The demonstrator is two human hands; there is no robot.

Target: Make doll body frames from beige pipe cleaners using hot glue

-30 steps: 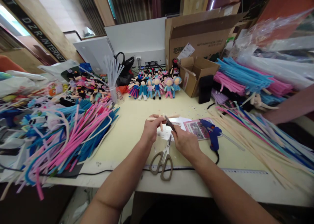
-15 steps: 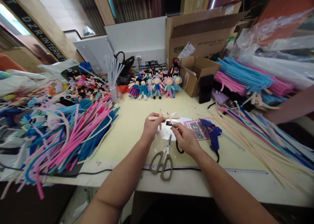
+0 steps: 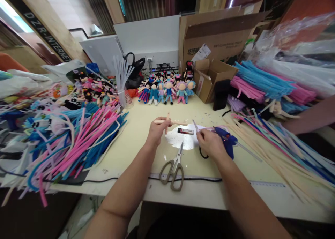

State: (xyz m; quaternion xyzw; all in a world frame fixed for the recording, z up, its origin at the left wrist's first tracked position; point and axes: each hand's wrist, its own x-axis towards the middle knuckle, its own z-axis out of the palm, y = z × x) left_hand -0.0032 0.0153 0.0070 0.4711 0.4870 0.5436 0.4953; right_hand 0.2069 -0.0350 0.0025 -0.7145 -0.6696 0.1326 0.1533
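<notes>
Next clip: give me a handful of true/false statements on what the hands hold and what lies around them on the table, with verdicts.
1. The left hand holds a beige pipe-cleaner cross. True.
2. The right hand grips the big scissors. False: they lie flat on the table between the forearms; the right hand holds a small pointed tool.
3. The blue glue gun lies just right of the right hand. True.
4. The dolls stand at the near edge of the table. False: they stand at the far side, by the cardboard boxes.
5. Pink and blue pipe cleaners are piled on the left. True.
</notes>
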